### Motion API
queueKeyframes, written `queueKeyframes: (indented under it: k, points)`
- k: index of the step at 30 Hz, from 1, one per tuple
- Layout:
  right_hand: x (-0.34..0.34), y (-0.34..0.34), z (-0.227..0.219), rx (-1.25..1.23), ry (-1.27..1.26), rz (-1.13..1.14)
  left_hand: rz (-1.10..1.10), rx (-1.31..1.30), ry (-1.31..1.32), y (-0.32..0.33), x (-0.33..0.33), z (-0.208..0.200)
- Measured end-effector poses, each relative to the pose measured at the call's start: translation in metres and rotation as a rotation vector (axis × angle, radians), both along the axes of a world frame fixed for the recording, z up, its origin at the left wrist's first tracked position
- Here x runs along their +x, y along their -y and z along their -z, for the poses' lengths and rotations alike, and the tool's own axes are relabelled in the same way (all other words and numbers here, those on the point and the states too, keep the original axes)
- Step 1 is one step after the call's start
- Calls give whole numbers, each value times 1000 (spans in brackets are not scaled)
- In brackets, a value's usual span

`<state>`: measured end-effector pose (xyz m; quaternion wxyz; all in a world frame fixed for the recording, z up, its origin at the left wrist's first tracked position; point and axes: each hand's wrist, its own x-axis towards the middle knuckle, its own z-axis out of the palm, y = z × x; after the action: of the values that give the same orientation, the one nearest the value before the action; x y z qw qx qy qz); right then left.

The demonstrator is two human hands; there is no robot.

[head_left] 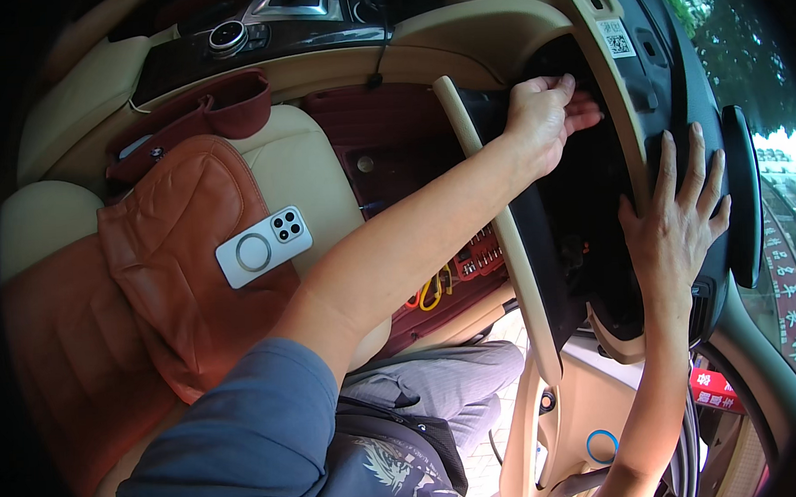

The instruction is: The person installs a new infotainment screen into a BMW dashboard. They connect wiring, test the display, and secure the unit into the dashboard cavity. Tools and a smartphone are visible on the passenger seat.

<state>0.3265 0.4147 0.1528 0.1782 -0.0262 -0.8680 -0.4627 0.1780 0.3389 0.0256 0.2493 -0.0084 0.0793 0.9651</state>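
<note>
An open glove compartment (582,183) with a dark interior sits in front of me, its beige-edged lid (504,226) swung out toward the seat. My left hand (542,122) reaches over that lid into the upper part of the opening. Its fingers are loosely bent, the thumb stands apart from them, and nothing shows between them. On the dark dashboard (719,186) lies my right hand (680,205), fingers spread and palm down, beside the compartment's beige trim (613,119). Deep inside the opening a small part (578,249) is too dark to make out.
A white phone (265,246) rests on a brown leather cover (183,200) on the seat. Below the lid, a red socket set (481,255) and yellow-handled pliers (431,291) lie in the footwell. The centre console (344,38) runs along the far side; the open door (570,436) stands near me.
</note>
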Motion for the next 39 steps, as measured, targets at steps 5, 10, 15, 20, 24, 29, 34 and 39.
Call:
queueKeyframes:
  k: [5,10,15,20,24,29,34,39]
  points:
    - [1,0,0,-1,3,-1,224,-187,85,4,-5,-1]
    - [0,0,-1,6,-6,-11,184,-257,36,3,-3,-6]
    - [1,1,-1,-8,5,-7,48,-166,-21,4,1,-8]
    - [1,0,-1,-7,5,-19,123,-112,-86,8,-3,-4]
    - [1,-1,-1,-4,1,-23,340,-136,-8,15,-14,1]
    - [0,0,-1,0,4,-8,262,-132,-69,10,-7,-4]
    - [1,-1,-1,-6,5,-17,161,-44,-107,10,-4,-8]
    - [1,-1,-1,-9,8,-16,217,-56,-174,14,-8,-1]
